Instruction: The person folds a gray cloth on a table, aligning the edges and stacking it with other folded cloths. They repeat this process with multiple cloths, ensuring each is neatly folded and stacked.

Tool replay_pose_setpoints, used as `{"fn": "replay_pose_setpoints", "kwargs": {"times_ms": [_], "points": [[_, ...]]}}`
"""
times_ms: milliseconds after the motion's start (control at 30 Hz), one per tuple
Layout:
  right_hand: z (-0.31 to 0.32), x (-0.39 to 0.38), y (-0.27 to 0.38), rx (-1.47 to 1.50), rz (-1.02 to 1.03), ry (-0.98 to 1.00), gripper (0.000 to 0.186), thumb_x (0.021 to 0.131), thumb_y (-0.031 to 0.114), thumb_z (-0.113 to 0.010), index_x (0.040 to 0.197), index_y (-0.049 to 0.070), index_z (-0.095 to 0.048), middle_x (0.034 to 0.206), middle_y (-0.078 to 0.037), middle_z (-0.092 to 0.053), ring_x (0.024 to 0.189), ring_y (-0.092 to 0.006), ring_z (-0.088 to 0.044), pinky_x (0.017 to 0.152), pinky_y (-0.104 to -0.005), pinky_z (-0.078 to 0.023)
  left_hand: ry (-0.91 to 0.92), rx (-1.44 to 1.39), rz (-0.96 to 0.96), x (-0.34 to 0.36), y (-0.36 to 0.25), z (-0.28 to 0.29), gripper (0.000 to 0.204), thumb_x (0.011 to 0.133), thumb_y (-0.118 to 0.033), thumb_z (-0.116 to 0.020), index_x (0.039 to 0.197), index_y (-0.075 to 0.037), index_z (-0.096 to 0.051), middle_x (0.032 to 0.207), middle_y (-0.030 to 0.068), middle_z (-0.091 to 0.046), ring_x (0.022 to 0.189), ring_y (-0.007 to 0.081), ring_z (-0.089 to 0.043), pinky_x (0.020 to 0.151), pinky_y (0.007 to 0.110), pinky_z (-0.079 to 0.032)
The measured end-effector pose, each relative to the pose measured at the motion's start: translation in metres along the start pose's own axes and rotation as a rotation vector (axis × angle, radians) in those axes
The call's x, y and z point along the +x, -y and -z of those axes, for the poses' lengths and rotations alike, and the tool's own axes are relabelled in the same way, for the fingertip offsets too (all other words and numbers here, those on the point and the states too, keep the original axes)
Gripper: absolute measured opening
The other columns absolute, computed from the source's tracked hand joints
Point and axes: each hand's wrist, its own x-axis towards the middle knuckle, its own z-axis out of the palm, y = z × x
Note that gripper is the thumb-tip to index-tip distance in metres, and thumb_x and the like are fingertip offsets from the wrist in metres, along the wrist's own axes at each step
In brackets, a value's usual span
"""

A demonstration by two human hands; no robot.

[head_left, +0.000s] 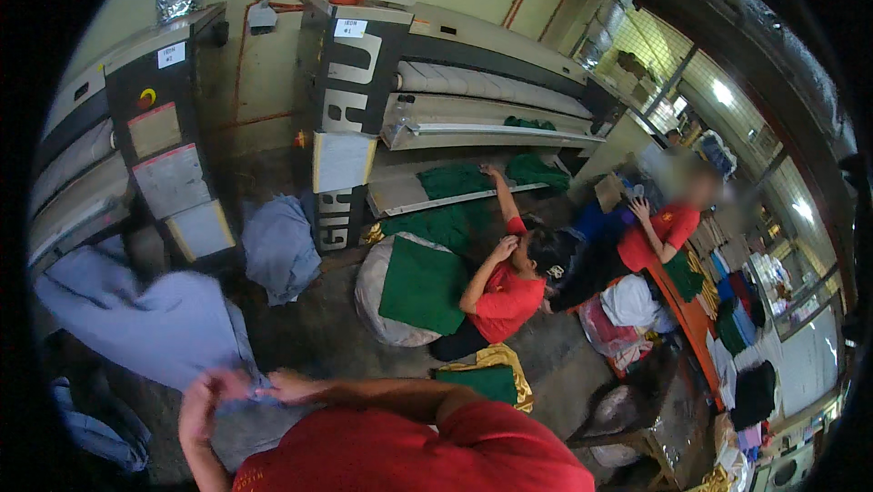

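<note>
A large blue-grey cloth (164, 319) hangs down from the feed of the left ironing machine (77, 205) toward me. Its near edge reaches my right hand (293, 387), whose fingers are closed on the hem. Just left of it, my left hand (218, 389) is raised by the same edge. Motion smears its fingers, so I cannot make out whether it grips the cloth. More blue-grey fabric (250, 428) hangs below my hands.
Another ironing machine (496, 124) stands ahead. Bundled blue-grey cloth (280, 251) lies before it. A seated co-worker (509, 301) reaches toward green cloth (455, 181); another person (659, 237) stands by an orange-edged table (687, 328). Blue fabric (100, 424) lies at lower left.
</note>
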Motion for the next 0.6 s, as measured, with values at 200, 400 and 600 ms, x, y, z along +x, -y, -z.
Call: {"fn": "replay_pose_setpoints", "kwargs": {"times_ms": [200, 400, 600], "points": [[-0.005, -0.024, 0.015, 0.249, 0.335, -0.089, 0.039, 0.093, 0.037, -0.055, 0.093, 0.000, -0.064, 0.076, -0.020, -0.065, 0.068, -0.0354, -0.063, 0.062, -0.0451, -0.047, -0.049, -0.162, 0.499, -0.034, 0.096, -0.060, 0.067, 0.092, -0.059, -0.046, 0.128, -0.003, -0.047, 0.123, 0.0118, -0.054, 0.107, 0.0238, -0.053, 0.092, 0.040, -0.044], [-0.017, -0.046, 0.029, 0.074, 0.441, -0.043, 0.033, 0.093, 0.031, -0.055, 0.090, -0.001, -0.064, 0.077, -0.021, -0.065, 0.069, -0.0366, -0.063, 0.063, -0.0452, -0.047, -0.186, -0.917, -0.009, -0.052, 0.150, -0.081, 0.077, 0.089, -0.069, -0.039, 0.143, -0.014, -0.033, 0.138, 0.0057, -0.042, 0.125, 0.0236, -0.041, 0.100, 0.042, -0.038], [-0.064, -0.092, 0.090, 0.346, 0.653, -0.001, 0.026, 0.092, 0.022, -0.056, 0.092, -0.004, -0.062, 0.082, -0.022, -0.065, 0.074, -0.0364, -0.064, 0.068, -0.0423, -0.048, -0.891, -1.139, -0.127, -0.125, 0.229, 0.018, 0.043, 0.094, -0.035, -0.043, 0.120, -0.002, -0.053, 0.112, 0.0125, -0.059, 0.102, 0.0283, -0.057, 0.090, 0.045, -0.047]]}}
